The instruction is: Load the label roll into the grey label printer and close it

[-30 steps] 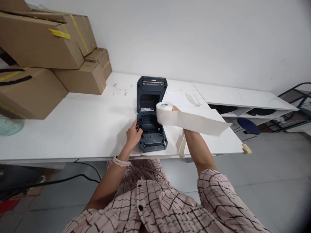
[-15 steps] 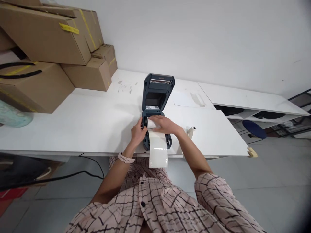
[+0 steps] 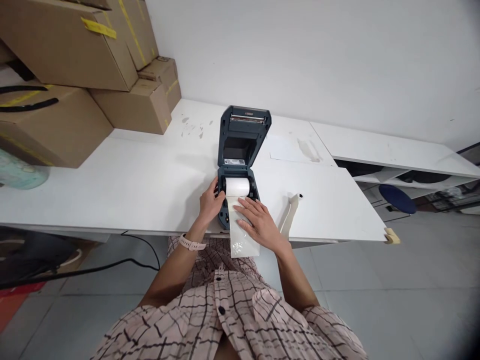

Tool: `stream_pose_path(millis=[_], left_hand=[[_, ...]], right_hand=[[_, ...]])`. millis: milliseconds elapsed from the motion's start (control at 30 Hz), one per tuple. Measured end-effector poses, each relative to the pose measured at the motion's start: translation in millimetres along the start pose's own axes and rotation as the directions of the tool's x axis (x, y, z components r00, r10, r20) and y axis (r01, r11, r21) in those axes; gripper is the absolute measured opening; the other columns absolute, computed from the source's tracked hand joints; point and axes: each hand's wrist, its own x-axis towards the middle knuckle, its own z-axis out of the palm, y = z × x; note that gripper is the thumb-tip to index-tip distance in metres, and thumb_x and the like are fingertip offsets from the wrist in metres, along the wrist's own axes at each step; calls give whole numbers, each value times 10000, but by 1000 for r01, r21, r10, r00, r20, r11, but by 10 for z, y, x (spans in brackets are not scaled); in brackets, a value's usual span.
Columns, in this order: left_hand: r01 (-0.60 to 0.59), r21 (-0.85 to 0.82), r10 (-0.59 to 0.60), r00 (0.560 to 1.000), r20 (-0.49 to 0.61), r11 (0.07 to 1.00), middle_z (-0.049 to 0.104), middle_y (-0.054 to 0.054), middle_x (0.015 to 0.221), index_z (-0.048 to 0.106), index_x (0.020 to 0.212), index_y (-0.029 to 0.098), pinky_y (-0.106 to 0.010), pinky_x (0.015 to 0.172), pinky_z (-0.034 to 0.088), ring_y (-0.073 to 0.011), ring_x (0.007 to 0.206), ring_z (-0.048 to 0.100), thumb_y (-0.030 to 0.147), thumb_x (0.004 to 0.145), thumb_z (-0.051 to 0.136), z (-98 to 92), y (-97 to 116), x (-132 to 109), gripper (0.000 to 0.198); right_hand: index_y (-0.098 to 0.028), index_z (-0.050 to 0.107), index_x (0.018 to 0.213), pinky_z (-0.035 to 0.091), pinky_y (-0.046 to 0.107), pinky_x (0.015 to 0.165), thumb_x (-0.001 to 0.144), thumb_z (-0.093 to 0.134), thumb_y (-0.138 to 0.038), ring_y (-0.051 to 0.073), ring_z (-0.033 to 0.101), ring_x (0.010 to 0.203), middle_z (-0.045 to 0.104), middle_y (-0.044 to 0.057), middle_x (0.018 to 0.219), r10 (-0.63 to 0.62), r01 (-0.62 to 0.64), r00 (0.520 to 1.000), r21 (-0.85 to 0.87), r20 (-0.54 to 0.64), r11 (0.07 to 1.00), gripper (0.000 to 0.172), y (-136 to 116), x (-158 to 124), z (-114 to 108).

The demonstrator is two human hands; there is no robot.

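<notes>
A dark grey label printer [image 3: 245,129] stands near the table's front edge with its lid raised. A white label roll [image 3: 237,187] sits inside its base. From the roll a strip of labels [image 3: 244,245] runs forward and hangs over the front edge. My left hand [image 3: 210,201] grips the base's left side, thumb on the rim and fingers outside. Spread flat, my right hand [image 3: 258,225] lies on the strip just in front of the roll, its fingers pointing up and left. It hides the printer's right front part.
To the right lies a small core with a trailing paper strip [image 3: 288,215]. Cardboard boxes [image 3: 131,102] are stacked at the back left beside a pale green bottle-like object [image 3: 22,172]. A sheet of paper [image 3: 283,148] lies behind, on the white table [image 3: 150,187].
My right hand has moved off the roll, towards me, onto the label strip, so the roll now shows. My left hand stays on the printer's side.
</notes>
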Motion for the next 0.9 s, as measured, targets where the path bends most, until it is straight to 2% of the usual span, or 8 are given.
stream_pose_path(millis=[167, 400, 533, 767, 900], left_hand=[[-14, -102, 13, 1000, -13, 995, 619, -90, 1474, 477, 1537, 204, -423, 1119, 471, -291, 1329, 603, 278, 871, 554, 46, -105, 24, 674], [-1, -146, 2, 1000, 6, 989, 576, -89, 1521, 473, 1537, 212, -432, 1135, 464, -298, 1381, 556, 281, 875, 562, 44, -89, 28, 671], [-13, -142, 13, 1000, -1, 990, 574, -88, 1523, 472, 1537, 211, -426, 1155, 444, -289, 1377, 558, 279, 882, 557, 43, -97, 26, 664], [-10, -161, 10, 1000, -1, 987, 575, -97, 1520, 488, 1522, 218, -436, 1133, 470, -297, 1375, 559, 280, 873, 573, 54, -131, 45, 657], [-16, -220, 15, 1000, -4, 975, 566, -115, 1522, 492, 1510, 203, -425, 1141, 461, -290, 1389, 545, 265, 862, 576, 78, -145, 51, 656]], right_hand=[[-293, 522, 1496, 320, 535, 1247, 1077, 411, -466, 274, 359, 1543, 442, 32, 1632, 0, 0, 1000, 10, -14, 1000, 466, -3, -9, 7], [-263, 582, 1424, 373, 517, 1187, 1074, 428, -440, 290, 451, 1466, 534, 73, 1562, -5, 4, 1000, -44, -21, 999, 421, -93, 53, -72], [-236, 536, 1472, 381, 529, 1153, 1051, 447, -522, 319, 497, 1392, 563, 116, 1520, 17, -19, 1000, -114, -23, 993, 516, -157, 103, -67], [-281, 496, 1509, 274, 588, 1207, 1076, 355, -528, 314, 445, 1453, 527, 80, 1565, 34, -36, 999, -180, -14, 983, 517, -185, 77, -18], [-276, 496, 1513, 269, 595, 1220, 1082, 354, -508, 314, 426, 1479, 513, 68, 1581, 35, -38, 999, -178, -20, 983, 509, -193, 55, -5]])
